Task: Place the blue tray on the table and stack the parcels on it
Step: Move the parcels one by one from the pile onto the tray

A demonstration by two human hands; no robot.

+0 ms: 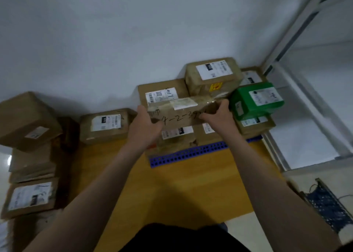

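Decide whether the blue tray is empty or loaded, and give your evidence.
Loaded. Brown parcels and a green box are stacked on the blue tray; only its perforated front rim shows on the table.

I see the table [181, 190] carrying the tray [187, 154] toward its far side; a parcel [107, 125] lies on it just left of the tray.

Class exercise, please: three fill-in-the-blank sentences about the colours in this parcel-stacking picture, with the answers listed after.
1. The parcel held by the left hand and right hand is coloured ____.
2. The tray under the stack is coloured ____.
3. The box at the stack's right side is coloured ____.

Missing words: brown; blue; green
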